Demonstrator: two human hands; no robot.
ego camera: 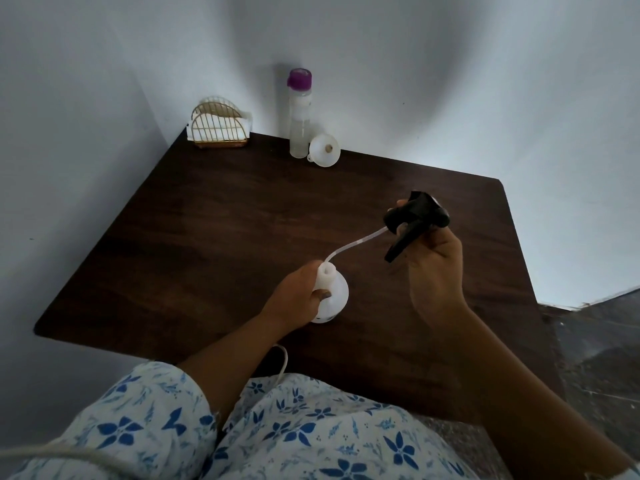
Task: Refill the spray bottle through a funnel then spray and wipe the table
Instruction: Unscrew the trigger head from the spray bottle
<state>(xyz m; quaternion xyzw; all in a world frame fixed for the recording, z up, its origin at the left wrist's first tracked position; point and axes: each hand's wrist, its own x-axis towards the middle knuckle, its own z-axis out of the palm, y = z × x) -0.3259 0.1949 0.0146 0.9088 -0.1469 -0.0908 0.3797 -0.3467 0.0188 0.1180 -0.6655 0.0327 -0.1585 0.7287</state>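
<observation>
Desk (214, 237) of dark brown wood grain with rounded corners fills the middle of the view, pushed into a pale wall corner. No writing can be read on anything; dark marks low on the bottle are too small to make out. Left hand (294, 299) has its grip wrapped around the round white translucent plastic spray bottle (334, 296), thumb pressed to its shoulder, the bottle standing on the desk near 6 o'clock with its neck open. Right hand (433, 268) has its grip closed on the black plastic trigger spray head (414, 218), lifted off toward 3 o'clock, its thin clear dip tube (353, 245) curving back into the neck. At 12 o'clock stands a tall clear plastic bottle with a purple cap (300, 116), touching a white plastic funnel (325, 149) lying tilted beside it. At 11 o'clock sits a gold wire napkin holder (219, 128) holding white napkins.
</observation>
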